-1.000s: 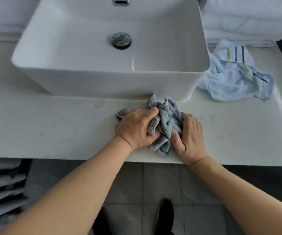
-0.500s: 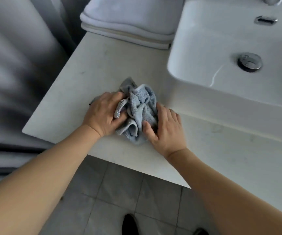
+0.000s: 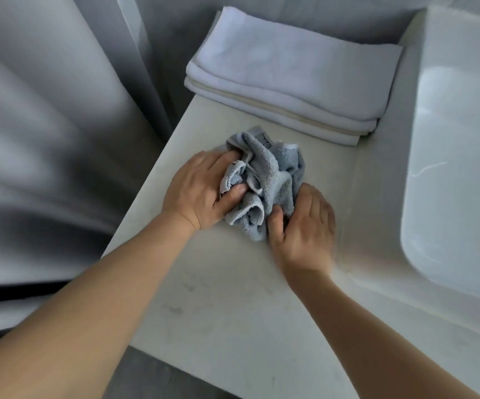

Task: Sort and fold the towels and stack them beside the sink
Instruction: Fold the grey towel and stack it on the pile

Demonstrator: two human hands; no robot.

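**Getting a balled-up towel flat before the fold**

So the blue towel [image 3: 267, 185] is sitting scrunched in a wad on the counter [image 3: 233, 298], roughly at the centre of view, with the white stack [image 3: 287, 82] just past it at 12 o'clock and the sink [image 3: 457, 168] off at 3 o'clock. Left hand [image 3: 204, 188] has its fingers curled into the folds at the wad's 9 o'clock side, thumb pinching a hem edge. Right hand [image 3: 302, 228] grips the 5 o'clock corner, fingers tucked under the cloth.

My take on doing this bit well: don't try folding from a ball. Find two corners along one hem, pull them apart toward 9 and 3, give it a shake and lay it flat. There's bare counter at 6 o'clock, nearer the person, that looks big enough for it. Smooth from the middle outward, then fold to match the stack's footprint so it sits square on top. Terry is grippy and floppy, so it'll bunch if you drag it.

Surface looks like pale stone with a few faint smudges. Grey curtain [image 3: 45, 139] hangs at 9 o'clock, right off the counter's edge, and grey floor shows at 6.
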